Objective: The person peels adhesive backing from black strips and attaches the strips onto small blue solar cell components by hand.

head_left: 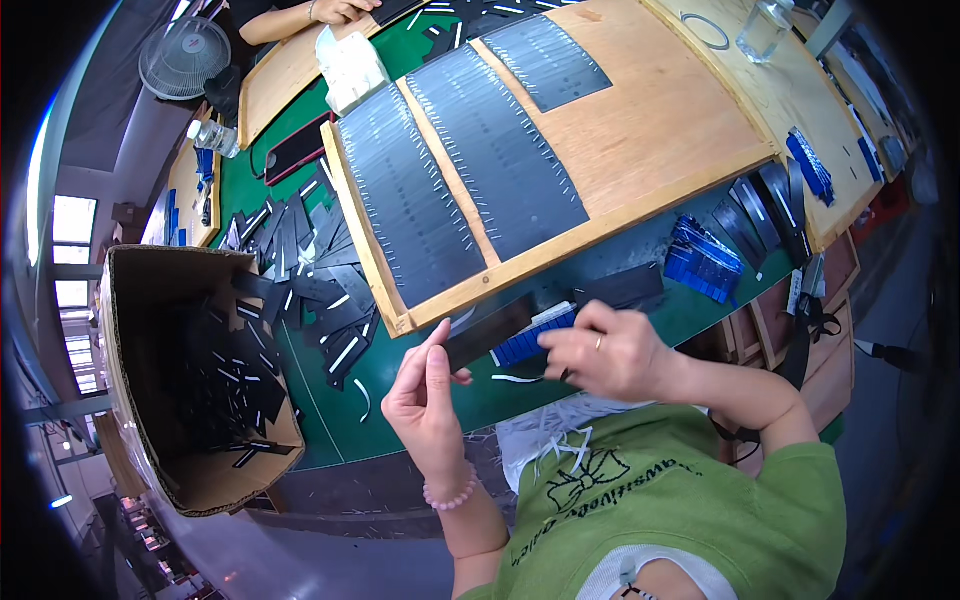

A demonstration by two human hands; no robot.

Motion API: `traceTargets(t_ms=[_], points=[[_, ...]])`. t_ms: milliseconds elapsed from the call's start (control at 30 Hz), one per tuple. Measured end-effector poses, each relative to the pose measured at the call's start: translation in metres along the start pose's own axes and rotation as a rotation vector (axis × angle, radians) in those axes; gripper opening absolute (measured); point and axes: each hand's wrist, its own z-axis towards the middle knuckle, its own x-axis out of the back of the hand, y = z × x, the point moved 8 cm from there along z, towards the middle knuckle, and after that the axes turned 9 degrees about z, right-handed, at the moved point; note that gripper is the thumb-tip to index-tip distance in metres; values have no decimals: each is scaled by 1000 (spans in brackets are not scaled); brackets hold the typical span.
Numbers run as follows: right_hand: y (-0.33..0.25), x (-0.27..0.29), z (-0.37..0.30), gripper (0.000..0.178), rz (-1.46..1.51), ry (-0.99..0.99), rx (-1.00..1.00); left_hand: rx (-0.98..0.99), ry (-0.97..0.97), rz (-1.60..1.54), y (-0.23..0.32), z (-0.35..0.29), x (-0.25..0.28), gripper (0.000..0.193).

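Observation:
My left hand [430, 395] pinches a thin, flat black strip [488, 333] between thumb and fingers, held up in front of the wooden tray's near edge. To its right, my right hand [612, 352] has its fingers curled together; a ring shows on one finger. What those fingertips hold, if anything, is too blurred to make out. Just beyond and between the hands, a bundle of blue pieces with white ends [532, 336] lies on the green table. A narrow white strip [516, 379] rests near the table's front edge, below the blue bundle.
A wood-framed tray [660, 130] carries rows of black strips. An open cardboard box [200, 480] at left contains black pieces; loose ones [335, 310] lie beside it. More blue pieces [703, 262] sit at right. Another person's hand [340, 10] is at the far side.

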Motion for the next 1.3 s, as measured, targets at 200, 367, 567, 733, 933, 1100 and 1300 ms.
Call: traceTargets(t_ms=[200, 367, 567, 733, 933, 1100, 1300], points=[[12, 2, -2, 22, -92, 60, 34, 103, 37, 2, -12, -2, 5, 19], [-18, 17, 0, 30, -137, 65, 263, 52, 93, -23, -8, -2, 16, 16], [-14, 41, 14, 49, 115, 195, 106, 213, -251, -245, -21, -8, -15, 23], [-3, 39, 8, 50, 152, 191, 25, 267, -346, -311, -23, -14, -24, 33], [0, 38, 10, 49, 157, 195, 2, 293, -355, -300, -22, -14, -27, 34], [-2, 39, 9, 50, 165, 202, 0, 299, -374, -295, -21, -16, -31, 33], [-1, 42, 8, 49, 166, 221, -1, 289, -361, -315, -22, -15, -30, 33]])
